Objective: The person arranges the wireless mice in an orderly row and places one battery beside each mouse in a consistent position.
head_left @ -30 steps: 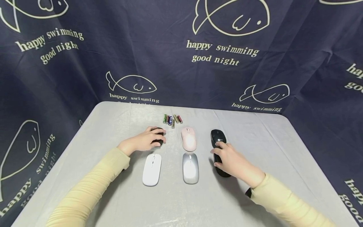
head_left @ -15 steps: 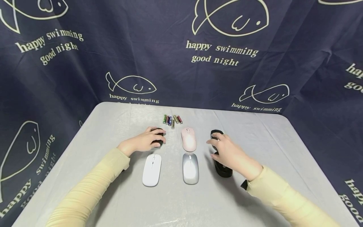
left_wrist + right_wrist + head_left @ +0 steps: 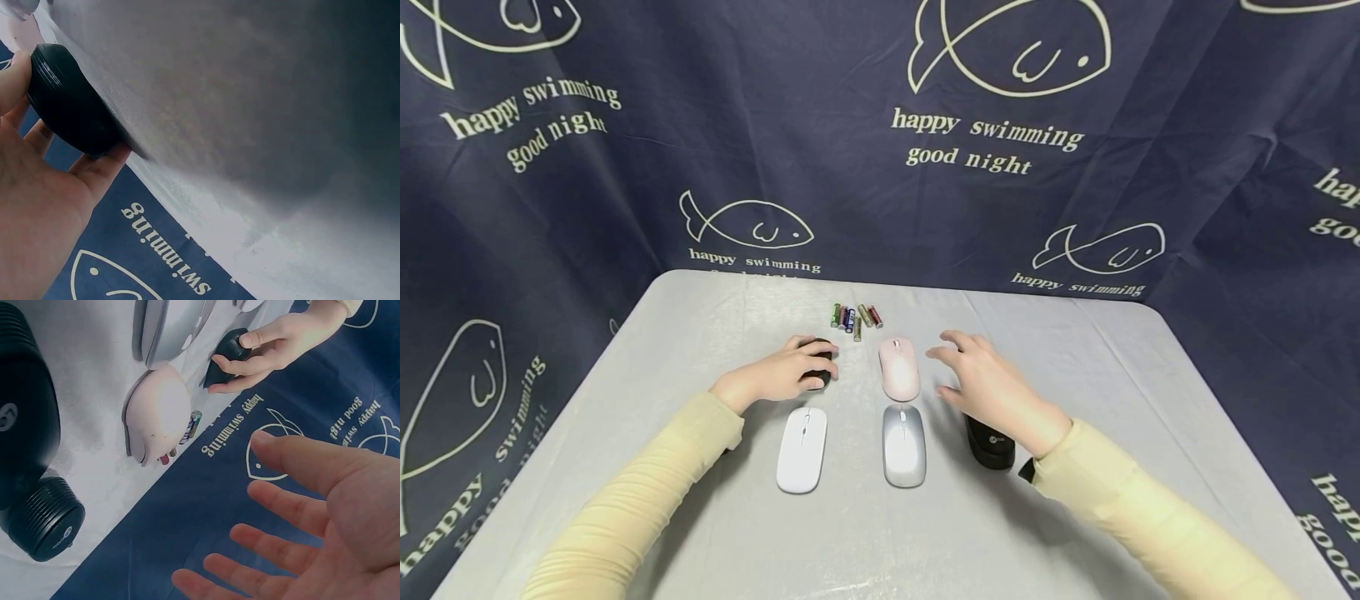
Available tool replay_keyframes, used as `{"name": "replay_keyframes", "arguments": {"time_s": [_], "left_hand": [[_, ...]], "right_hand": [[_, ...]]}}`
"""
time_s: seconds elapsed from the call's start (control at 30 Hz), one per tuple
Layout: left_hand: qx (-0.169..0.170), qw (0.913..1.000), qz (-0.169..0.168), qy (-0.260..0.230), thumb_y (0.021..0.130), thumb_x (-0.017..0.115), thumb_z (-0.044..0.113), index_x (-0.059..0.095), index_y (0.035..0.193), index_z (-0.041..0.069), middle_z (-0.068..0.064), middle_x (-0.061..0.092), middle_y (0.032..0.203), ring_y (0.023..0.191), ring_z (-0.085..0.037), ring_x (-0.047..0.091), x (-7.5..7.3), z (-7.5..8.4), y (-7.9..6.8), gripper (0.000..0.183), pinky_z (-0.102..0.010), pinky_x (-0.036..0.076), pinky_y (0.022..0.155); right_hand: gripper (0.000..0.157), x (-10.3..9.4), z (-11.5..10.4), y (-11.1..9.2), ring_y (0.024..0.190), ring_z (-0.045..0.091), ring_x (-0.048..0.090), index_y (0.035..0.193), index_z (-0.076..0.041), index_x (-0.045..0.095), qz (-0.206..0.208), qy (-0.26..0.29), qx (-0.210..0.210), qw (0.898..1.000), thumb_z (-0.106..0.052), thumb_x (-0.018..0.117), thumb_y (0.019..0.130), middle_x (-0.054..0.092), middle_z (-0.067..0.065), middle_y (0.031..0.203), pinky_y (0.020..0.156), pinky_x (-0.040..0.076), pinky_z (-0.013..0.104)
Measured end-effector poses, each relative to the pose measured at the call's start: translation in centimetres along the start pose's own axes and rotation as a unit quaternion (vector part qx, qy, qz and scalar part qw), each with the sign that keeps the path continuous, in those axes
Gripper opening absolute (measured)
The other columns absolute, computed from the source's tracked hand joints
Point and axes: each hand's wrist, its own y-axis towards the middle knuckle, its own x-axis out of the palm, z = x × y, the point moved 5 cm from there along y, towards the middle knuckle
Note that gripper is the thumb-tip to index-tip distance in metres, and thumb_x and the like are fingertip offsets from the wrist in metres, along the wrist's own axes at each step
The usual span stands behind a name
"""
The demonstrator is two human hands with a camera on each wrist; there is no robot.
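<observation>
- At left, a black mouse [image 3: 72,103] is gripped on the table [image 3: 730,517] by the left hand [image 3: 778,371], thumb to one side and fingers to the other, as shown from both wrists; no shift is seen in this grip over the last second.
- Just nearer, a white mouse [image 3: 802,450] is left untouched, its long side pointed away from the wearer.
- Toward the far edge, a small cluster of batteries [image 3: 850,322] is laid out, touched by neither hand.
- At center, a pink mouse [image 3: 899,371] is set just beyond a silver-grey mouse [image 3: 905,446]; whether their ends are touching cannot be told.
- At right, the right hand [image 3: 996,392] is held wide, its fingers spread and nothing gripped, near the pink mouse but apart from it. Over the last second it has been carried up and leftward from over the two black mice.
- Below and behind that hand, a nearer black mouse [image 3: 991,443] is partly covered, while a farther black mouse [image 3: 47,519] is mostly hidden from the head camera. By this change, it is judged, the pair is left free, with only one mouse in a grip.
</observation>
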Motion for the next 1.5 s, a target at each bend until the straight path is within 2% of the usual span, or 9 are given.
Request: {"name": "replay_keyframes", "arguments": {"time_s": [0.2,0.4,0.77,1.07,1.3,1.5], "left_hand": [[0.002,1.0,0.001,-0.001,0.09,0.061,0.011,0.064,0.108,0.013,-0.02,0.048,0.136,0.129,-0.048,0.035,-0.1,0.1,0.0,0.018,-0.059,0.022,0.109],[0.003,1.0,0.001,-0.002,0.09,0.061,0.011,0.064,0.108,0.013,-0.02,0.048,0.137,0.129,-0.048,0.035,0.0,0.1,0.0,0.019,-0.059,0.022,0.109],[0.002,1.0,0.001,-0.004,0.09,0.061,0.011,0.064,0.109,0.013,-0.02,0.048,0.137,0.129,-0.049,0.034,0.0,0.0,0.1,0.019,-0.059,0.022,0.109],[0.002,1.0,-0.004,-0.003,0.09,0.061,0.012,0.064,0.11,0.013,-0.02,0.047,0.138,0.13,-0.049,0.033,0.2,-0.3,0.1,0.02,-0.06,0.021,0.109],[0.002,1.0,0.002,-0.003,0.089,0.063,0.012,0.064,0.109,0.013,-0.02,0.048,0.137,0.129,-0.049,0.035,0.0,-0.1,0.0,0.02,-0.059,0.022,0.109],[-0.005,1.0,-0.004,-0.004,0.09,0.061,0.014,0.064,0.11,0.014,-0.019,0.048,0.138,0.13,-0.047,0.034,0.1,-0.2,0.1,0.02,-0.057,0.021,0.11]], "right_hand": [[0.046,0.2,-0.4,1.3,0.115,0.036,0.053,0.12,-0.012,0.062,0.019,0.004,-0.023,1.0,-0.019,0.076,0.077,0.051,0.016,0.133,0.093,0.047,0.05],[0.044,0.5,-0.6,2.5,0.115,0.034,0.053,0.119,-0.012,0.063,0.041,0.005,-0.038,0.998,-0.019,0.076,0.077,0.052,0.015,0.131,0.091,0.048,0.048],[0.047,1.6,-0.6,4.6,0.122,0.032,0.049,0.123,-0.014,0.06,0.023,-0.002,-0.028,0.999,-0.025,0.074,0.08,0.052,0.013,0.134,0.093,0.047,0.05],[0.047,3.1,-0.7,6.3,0.121,0.033,0.049,0.125,-0.015,0.06,0.02,0.006,-0.035,0.999,-0.031,0.072,0.082,0.052,0.012,0.134,0.093,0.046,0.052],[0.046,3.8,-1.0,7.7,0.121,0.031,0.049,0.124,-0.016,0.06,0.022,0.009,-0.037,0.999,-0.029,0.07,0.082,0.052,0.011,0.133,0.088,0.047,0.052],[0.05,4.6,-1.0,8.8,0.122,0.03,0.048,0.129,-0.016,0.057,0.008,0.006,-0.027,1.0,-0.029,0.07,0.082,0.05,0.01,0.136,0.091,0.045,0.051]]}}
